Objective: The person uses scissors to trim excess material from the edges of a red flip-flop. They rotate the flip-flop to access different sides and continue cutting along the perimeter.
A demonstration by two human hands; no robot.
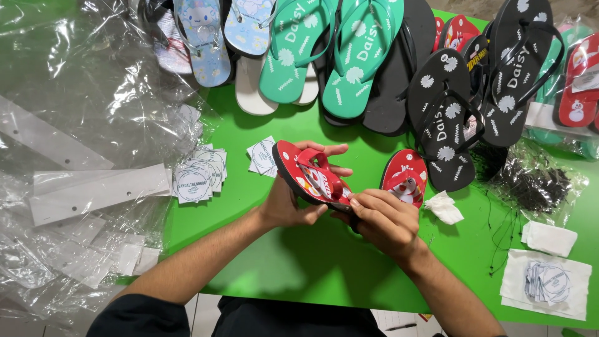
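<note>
Both hands hold a small red flip-flop (312,176) above the middle of the green desk (312,262). The left hand (290,203) cups it from below, its fingers curling up behind the far edge and closed on the sole. The right hand (384,218) is clamped on the heel end, thumb and fingertips pinched together at the sole's rim. The flip-flop is tilted, its toe toward ten o'clock and its heel toward four o'clock, the red strap facing up.

Just beside the right hand, at one o'clock from it, a second red flip-flop (405,178) lies flat on the desk. A crumpled white paper scrap (444,207) sits at three o'clock from that hand. At nine o'clock from the held flip-flop lie stacks of square white labels (199,175), and a smaller stack of labels (262,156) lies nearer, at ten o'clock.

Along the twelve o'clock edge of the desk lies a row of larger flip-flops: teal ones (359,56), black ones (446,118) with white flower prints, and pale blue ones (203,40). Clear plastic bags (81,93) and white cardboard strips (93,193) cover the nine o'clock side. At four o'clock a white sheet carrying round tags (549,281) rests near the desk's edge, and a clear bag of black string loops (536,184) lies at three o'clock.
</note>
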